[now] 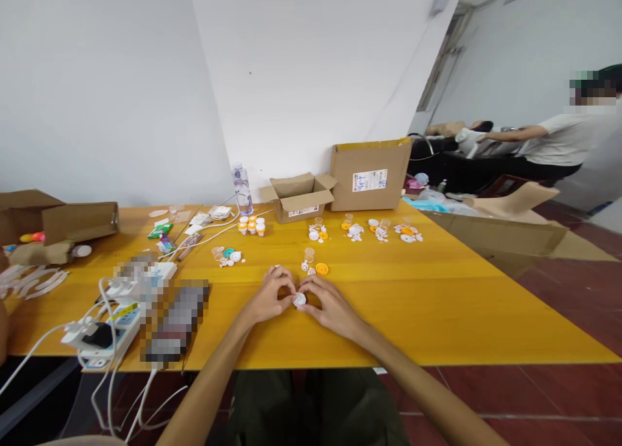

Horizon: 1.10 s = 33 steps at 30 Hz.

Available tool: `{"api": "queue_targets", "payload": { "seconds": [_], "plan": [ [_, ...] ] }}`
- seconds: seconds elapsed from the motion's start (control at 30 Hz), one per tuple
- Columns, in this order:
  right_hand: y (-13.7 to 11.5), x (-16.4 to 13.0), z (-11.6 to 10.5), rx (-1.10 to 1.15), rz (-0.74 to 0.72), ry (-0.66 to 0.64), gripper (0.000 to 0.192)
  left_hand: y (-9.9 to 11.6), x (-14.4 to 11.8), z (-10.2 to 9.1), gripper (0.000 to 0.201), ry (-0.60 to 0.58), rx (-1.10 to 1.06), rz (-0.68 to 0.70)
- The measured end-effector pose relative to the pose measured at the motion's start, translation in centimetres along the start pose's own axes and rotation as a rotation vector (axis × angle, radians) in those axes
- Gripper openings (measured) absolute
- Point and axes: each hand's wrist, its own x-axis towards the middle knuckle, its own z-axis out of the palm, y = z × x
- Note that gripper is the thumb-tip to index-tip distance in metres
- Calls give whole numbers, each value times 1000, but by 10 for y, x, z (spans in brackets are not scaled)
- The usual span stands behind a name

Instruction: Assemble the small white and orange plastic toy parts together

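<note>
Pinching a small white part (299, 300) from opposite sides, left hand (271, 295) and right hand (335, 308) angled inward.

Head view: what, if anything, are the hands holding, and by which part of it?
A small white piece, held by its outer edge, in the shared grip of the left hand and right hand.

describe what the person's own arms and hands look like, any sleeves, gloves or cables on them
The left hand and right hand wear no gloves. The left forearm and right forearm are long, slender and sleeveless as far as they show, with no watch, band, cable or marking visible. Rings on the fingers: too small to tell.
</note>
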Motion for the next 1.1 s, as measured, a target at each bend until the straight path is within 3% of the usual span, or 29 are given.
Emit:
{"api": "queue_targets", "payload": {
  "seconds": [1.1],
  "plan": [
    [-1, -1, -1, -26, 20, -7, 11, 7, 0, 0, 9, 8, 5, 27]
  ]
}}
